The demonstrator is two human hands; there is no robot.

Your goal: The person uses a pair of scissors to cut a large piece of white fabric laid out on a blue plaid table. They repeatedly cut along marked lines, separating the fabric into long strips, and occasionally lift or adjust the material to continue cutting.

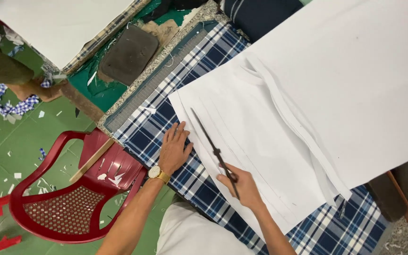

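Two hands on the table here. The left hand, gold watch on its wrist, lies flat with fingers spread on the blue-and-white checked cloth, just touching the near-left edge of the stacked white paper sheets. The right hand is closed around a long dark pair of scissors, blades lying over the paper, pointing far-left; looks shut, but it's blurry. A red plastic chair sits at the left on the green floor.
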